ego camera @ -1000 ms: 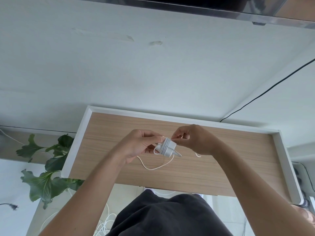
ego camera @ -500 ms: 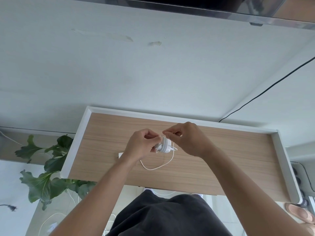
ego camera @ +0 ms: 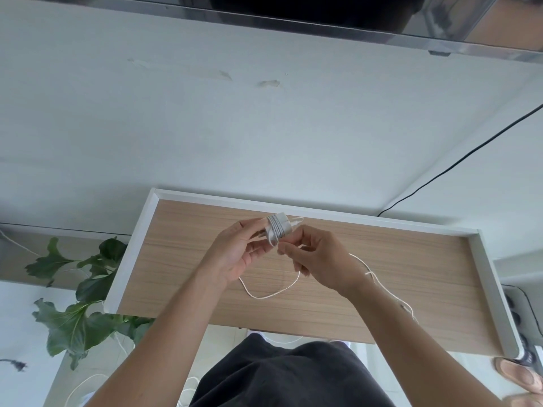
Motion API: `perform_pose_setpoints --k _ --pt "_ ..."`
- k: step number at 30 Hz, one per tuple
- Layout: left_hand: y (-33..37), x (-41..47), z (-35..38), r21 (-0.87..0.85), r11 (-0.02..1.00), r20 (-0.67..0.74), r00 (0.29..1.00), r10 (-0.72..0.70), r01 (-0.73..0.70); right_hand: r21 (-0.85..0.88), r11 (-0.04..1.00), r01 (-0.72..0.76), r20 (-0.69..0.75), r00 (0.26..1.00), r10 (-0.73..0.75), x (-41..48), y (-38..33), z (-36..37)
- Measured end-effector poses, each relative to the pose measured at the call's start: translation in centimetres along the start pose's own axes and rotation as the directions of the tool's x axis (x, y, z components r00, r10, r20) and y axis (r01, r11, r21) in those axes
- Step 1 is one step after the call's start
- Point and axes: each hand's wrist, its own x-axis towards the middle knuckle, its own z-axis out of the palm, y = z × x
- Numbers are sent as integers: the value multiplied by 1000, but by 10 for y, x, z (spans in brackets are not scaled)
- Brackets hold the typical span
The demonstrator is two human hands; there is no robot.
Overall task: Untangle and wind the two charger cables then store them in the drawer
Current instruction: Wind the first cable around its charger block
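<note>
My left hand (ego camera: 235, 254) holds a white charger block (ego camera: 279, 229) with several turns of its white cable wound around it, over the open drawer (ego camera: 482, 265). My right hand (ego camera: 320, 259) pinches the loose part of that cable just below the block. The free cable (ego camera: 273, 292) hangs in a loop under both hands. Another white cable strand (ego camera: 379, 280) with a knot trails past my right wrist toward the drawer's front edge. The drawer has a wood-grain bottom and white walls.
A green leafy plant (ego camera: 79, 292) stands left of the drawer. More white cable (ego camera: 88, 383) lies on the floor below. A black cord (ego camera: 458, 163) runs down the white wall at the right. A power strip (ego camera: 520, 315) sits beyond the drawer's right wall.
Both hands have risen toward the drawer's back wall with the charger block. My right hand has dropped from the top of the block to below it, drawing the cable around.
</note>
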Motion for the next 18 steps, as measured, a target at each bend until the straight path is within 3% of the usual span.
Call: perform_pose_setpoints --k 4,7,12,18 --pt "-1 -5 4 -70 997 90 995 -33 39 179 983 -27 54 998 18 -1 9 -6" --pt "-3 -7 6 -79 995 110 992 -55 64 209 975 -74 87 995 57 2 17 -13" --pt "0 -12 7 -6 993 149 982 -119 121 72 992 -103 97 991 95 6 30 -26" --pt "-5 -21 5 218 960 163 964 -211 173 -238 971 17 86 996 4 12 27 -49"
